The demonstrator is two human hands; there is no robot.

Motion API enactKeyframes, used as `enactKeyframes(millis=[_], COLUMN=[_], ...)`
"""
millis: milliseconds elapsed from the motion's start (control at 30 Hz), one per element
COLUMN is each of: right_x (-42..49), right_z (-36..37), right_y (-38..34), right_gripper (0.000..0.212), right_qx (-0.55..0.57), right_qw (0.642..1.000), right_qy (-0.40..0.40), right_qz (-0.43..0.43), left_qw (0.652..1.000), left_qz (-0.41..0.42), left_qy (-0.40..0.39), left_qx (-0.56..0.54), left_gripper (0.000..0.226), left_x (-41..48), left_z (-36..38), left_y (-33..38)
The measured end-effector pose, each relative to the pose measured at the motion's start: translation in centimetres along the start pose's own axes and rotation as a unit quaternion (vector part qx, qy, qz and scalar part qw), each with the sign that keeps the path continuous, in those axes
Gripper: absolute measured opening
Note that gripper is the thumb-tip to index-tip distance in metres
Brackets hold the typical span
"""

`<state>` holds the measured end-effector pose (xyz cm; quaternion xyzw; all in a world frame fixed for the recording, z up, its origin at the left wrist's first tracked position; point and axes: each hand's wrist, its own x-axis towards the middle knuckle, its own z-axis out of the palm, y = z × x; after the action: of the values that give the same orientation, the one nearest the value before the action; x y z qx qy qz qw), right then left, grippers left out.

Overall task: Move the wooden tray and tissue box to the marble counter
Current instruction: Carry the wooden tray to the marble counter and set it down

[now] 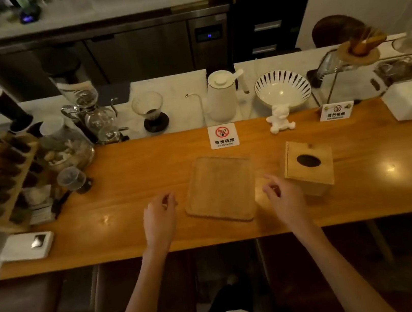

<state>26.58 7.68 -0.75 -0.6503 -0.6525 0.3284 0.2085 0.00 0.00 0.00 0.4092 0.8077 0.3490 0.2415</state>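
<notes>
Both hands hover low over the wooden counter (pixel 123 184), one on each side of the wooden tray (pixel 220 189), and neither holds anything. The left hand (pixel 159 220) has its fingers loosely curled, the thumb and forefinger close together, and sits just beside the tray's left edge without touching it. The right hand (pixel 285 202) is curled in much the same loose way, its grip released, in the gap between the tray's right edge and the tissue box (pixel 308 166). This even, two-sided stance reads as a set-up to take the tray by its opposite edges and lift it level; that is a judgement from the posture alone.

The tray lies flat and empty near the counter's front edge, turned slightly off square. The tissue box, wooden with a dark oval slot on top, stands upright just to the tray's right, apart from it. Both are on the wooden surface, so neither move is done yet.

Beyond them stand a no-smoking sign (pixel 223 136) and a small white figurine (pixel 279 119). Behind those runs the marble counter (pixel 180 100), the likely destination, already carrying a white gooseneck kettle (pixel 221 97), a striped bowl (pixel 282 88) and a glass dripper (pixel 150 110). Free marble looks scarce, so picking a landing spot may take some care.
</notes>
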Motion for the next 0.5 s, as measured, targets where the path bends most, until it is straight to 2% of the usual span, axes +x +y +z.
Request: enactKeyframes(millis=[67, 133, 200, 267, 367, 500], right_x=[1.7, 3.0, 4.5, 5.5, 6.0, 5.7], right_z=[1.5, 3.3, 4.7, 5.4, 6.5, 7.5], right_y=[0.2, 0.1, -0.1, -0.3, -0.6, -0.5], right_gripper=[0.046, 0.053, 0.059, 0.055, 0.047, 0.063], right_qx=[-0.023, -0.037, -0.056, -0.06, -0.038, 0.009], right_qw=[0.997, 0.992, 0.99, 0.987, 0.981, 0.974], right_qy=[-0.064, -0.116, -0.108, -0.087, -0.091, -0.103], right_qz=[0.024, 0.036, 0.074, 0.12, 0.168, 0.2], left_qw=[0.996, 0.987, 0.978, 0.971, 0.969, 0.957], left_qz=[-0.079, -0.122, -0.134, -0.14, -0.146, -0.172], left_qy=[-0.033, -0.098, -0.15, -0.17, -0.167, -0.188], left_qx=[-0.015, 0.028, 0.058, 0.09, 0.106, 0.14], left_gripper=[0.029, 0.032, 0.022, 0.014, 0.026, 0.059], left_x=[1.8, 3.1, 4.0, 4.7, 5.4, 5.0], left_z=[1.6, 3.0, 4.3, 5.3, 6.6, 8.2], left_y=[0.0, 0.1, 0.2, 0.1, 0.1, -0.3])
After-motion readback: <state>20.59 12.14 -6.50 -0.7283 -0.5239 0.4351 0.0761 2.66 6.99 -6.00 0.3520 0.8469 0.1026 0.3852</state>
